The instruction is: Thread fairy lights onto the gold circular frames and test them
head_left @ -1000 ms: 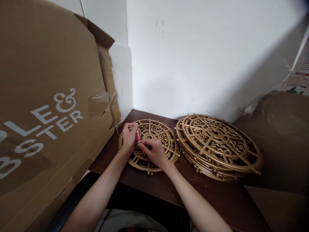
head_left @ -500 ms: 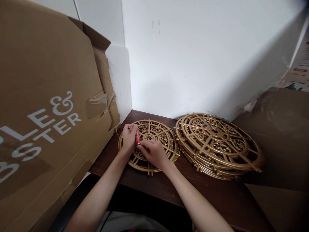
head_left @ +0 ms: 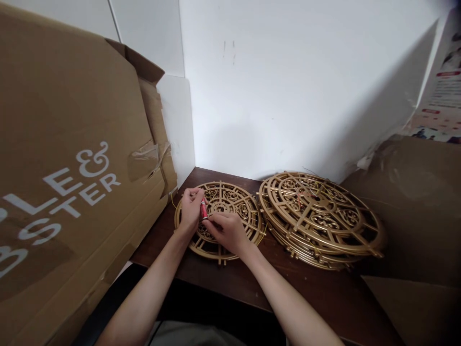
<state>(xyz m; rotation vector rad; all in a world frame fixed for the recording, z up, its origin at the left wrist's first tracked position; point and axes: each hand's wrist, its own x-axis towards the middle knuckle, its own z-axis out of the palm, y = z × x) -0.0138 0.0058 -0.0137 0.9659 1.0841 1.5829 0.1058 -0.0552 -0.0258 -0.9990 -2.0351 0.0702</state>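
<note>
A small red cylinder [head_left: 203,210], with some lighter marking and a dark lower end, is held between my two hands; its exact kind is unclear. My left hand [head_left: 190,209] pinches its upper part, fingers closed. My right hand [head_left: 229,231] closes its thumb and fingers at the lower end. Both hands are over a round gold lattice panel [head_left: 219,206] with spokes, rings and scroll ornaments. It lies flat on the dark brown table [head_left: 230,283], its left part covered by my hands. A thin yellow wire shows at its edge.
To the right stands a stack of similar gold panels [head_left: 319,206] with loose thin wires on top. A large cardboard box [head_left: 90,120] with white lettering rises at the left. A white wall [head_left: 266,96] is behind, and more cardboard [head_left: 414,202] is at the right.
The view has shifted slightly. Both hands keep their grip on the red cylinder, with only a small change in how the fingers sit around it.
</note>
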